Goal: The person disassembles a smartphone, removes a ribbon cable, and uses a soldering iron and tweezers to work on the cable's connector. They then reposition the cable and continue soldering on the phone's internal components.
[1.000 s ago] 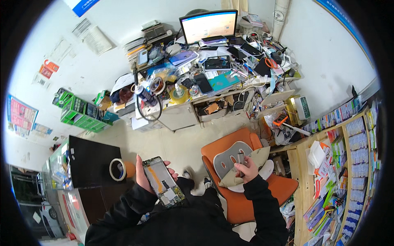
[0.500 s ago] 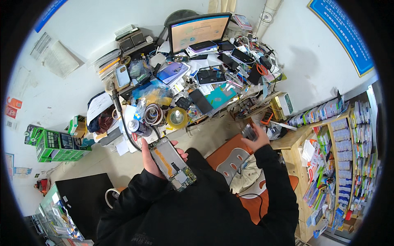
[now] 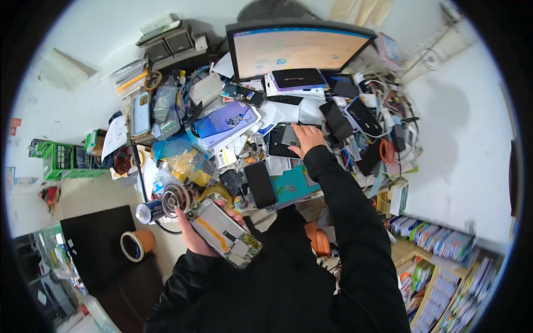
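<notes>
My left hand (image 3: 191,236) holds an opened phone (image 3: 225,233) with its inner board and battery showing, low in front of my chest. My right hand (image 3: 306,139) reaches out over the cluttered desk (image 3: 288,186) and rests its fingers on a dark phone (image 3: 280,139) lying among other handsets. A black phone (image 3: 260,184) lies face up on a teal mat (image 3: 294,186) between the two hands.
A monitor (image 3: 300,47) stands at the back of the desk. Phones, cases, cables and tape rolls (image 3: 176,197) cover the desk top. A black cabinet (image 3: 97,244) with a tape roll (image 3: 136,244) stands at lower left. Shelves of packaged goods (image 3: 444,244) line the right.
The view has swung up and closer to the desk. My right hand moved from the orange chair area up onto a dark phone on the desk. My left hand keeps the opened phone.
</notes>
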Available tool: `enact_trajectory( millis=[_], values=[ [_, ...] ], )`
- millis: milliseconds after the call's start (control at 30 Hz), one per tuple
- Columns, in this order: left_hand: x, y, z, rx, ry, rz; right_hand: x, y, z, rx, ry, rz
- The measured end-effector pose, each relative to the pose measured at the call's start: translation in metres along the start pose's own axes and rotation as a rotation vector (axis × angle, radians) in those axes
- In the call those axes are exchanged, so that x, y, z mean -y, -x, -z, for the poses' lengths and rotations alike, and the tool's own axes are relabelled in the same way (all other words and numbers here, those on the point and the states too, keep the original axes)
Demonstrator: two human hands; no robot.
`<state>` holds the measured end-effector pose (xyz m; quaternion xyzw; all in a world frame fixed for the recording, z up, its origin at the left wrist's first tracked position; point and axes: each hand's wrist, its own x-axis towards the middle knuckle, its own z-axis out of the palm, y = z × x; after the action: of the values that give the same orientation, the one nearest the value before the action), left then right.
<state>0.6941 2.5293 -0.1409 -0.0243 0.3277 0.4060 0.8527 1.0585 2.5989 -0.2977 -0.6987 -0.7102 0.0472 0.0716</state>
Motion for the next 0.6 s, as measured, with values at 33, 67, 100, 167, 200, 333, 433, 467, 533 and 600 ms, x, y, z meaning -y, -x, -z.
enact_trajectory(
  millis=[33,67,100,167,200,333,433,467,533,600],
  values=[
    [0.014,-0.014,-0.003,-0.080,-0.005,0.007,-0.011,-0.005,-0.012,0.001,-0.023,0.055],
    [0.028,-0.025,-0.007,-0.071,0.017,0.028,-0.019,-0.008,-0.021,-0.005,-0.057,0.101],
    [0.041,-0.035,-0.005,-0.020,0.051,0.041,-0.026,-0.010,-0.027,-0.019,-0.072,0.145],
    [0.059,-0.054,-0.005,-0.114,0.010,0.037,-0.036,-0.017,-0.037,-0.020,-0.108,0.232],
    [0.068,-0.061,-0.003,-0.133,-0.009,0.033,-0.038,-0.019,-0.039,-0.032,-0.116,0.266],
    [0.105,-0.092,0.015,-0.052,0.026,0.012,-0.037,-0.023,-0.041,-0.085,-0.135,0.374],
    [0.133,-0.121,0.037,0.057,-0.028,-0.068,-0.038,-0.023,-0.043,-0.081,-0.155,0.408],
    [0.141,-0.132,0.046,0.071,-0.038,-0.123,-0.039,-0.022,-0.042,-0.083,-0.156,0.418],
    [0.159,-0.147,0.061,0.081,-0.045,-0.208,-0.044,-0.013,-0.033,-0.072,-0.188,0.438],
    [0.173,-0.161,0.079,0.173,-0.114,-0.372,-0.048,0.010,-0.021,-0.023,-0.356,0.384]
  ],
)
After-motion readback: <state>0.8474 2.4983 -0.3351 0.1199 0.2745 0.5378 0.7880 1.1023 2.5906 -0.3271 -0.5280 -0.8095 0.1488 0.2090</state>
